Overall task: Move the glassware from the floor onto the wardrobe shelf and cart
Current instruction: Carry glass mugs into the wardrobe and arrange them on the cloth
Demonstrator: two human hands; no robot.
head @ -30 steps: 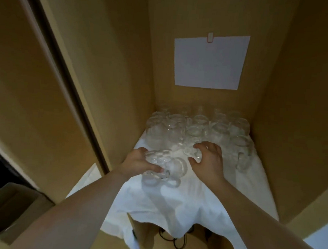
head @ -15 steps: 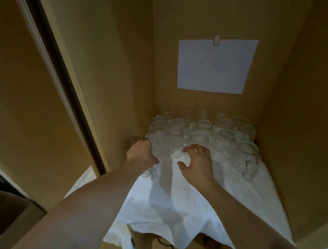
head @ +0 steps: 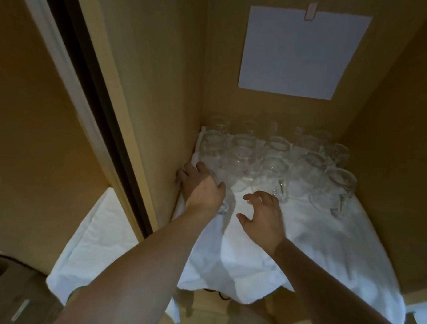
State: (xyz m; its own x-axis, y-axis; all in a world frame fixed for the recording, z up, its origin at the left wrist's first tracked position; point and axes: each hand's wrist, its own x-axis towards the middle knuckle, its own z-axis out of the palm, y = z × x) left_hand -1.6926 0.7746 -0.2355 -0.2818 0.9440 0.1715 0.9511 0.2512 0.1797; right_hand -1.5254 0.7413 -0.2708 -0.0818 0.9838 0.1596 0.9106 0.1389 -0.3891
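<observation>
Your left hand grips the clear glass mug against the wardrobe's left wall; your right hand hovers just beside, fingers spread, empty.

Clear, colourless glass mugs stand on a plain white cloth that covers a shelf and shows no print or pattern. The wardrobe walls around them are a uniform tan-yellow. A blank white sheet of paper hangs on the back wall under a pale clip. A dark brown strip edges the cream-white door frame.
</observation>
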